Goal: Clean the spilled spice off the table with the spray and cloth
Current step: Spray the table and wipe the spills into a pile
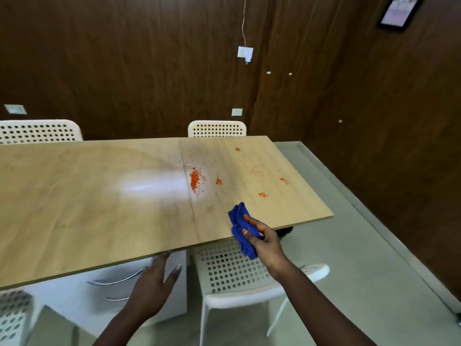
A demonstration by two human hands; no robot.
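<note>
Long pale wooden counter point(99, 196) in front of me. Spilled orange-red spice point(194, 181) lies in one dense pile near the middle seam, with loose grains scattered round it. Smaller orange smears sit further to the right: one just beside the pile point(219, 181), one near the far edge point(237, 149), two toward the right end point(284, 180) and point(262, 195). Faint specks between them.

My right hand point(262, 239) grips a bunched deep-blue cloth point(240, 228), fingers curled round it, held at the near edge of the counter. Cloth is near the spill but apart from it, well short of the main pile. I cannot tell whether it touches the wood.

My left hand point(157, 278) is below the near edge, fingers straight and relaxed, holding nothing; fingertips reach up close to the counter's underside edge.

No spray bottle in view. A pale sheen on the wood left of the pile may be wet spray or only a light reflection; I cannot say which.

Judgement on progress: early. Cloth is in hand, but every patch of spice looks unwiped. Left to do: wipe the main pile, gather the scattered grains, then take the outlying smears on the right. Loose grains could roll off the edge if swept too fast.

White perforated plastic chairs point(249, 275) stand round the counter; one is tucked under just below my right hand.
</note>
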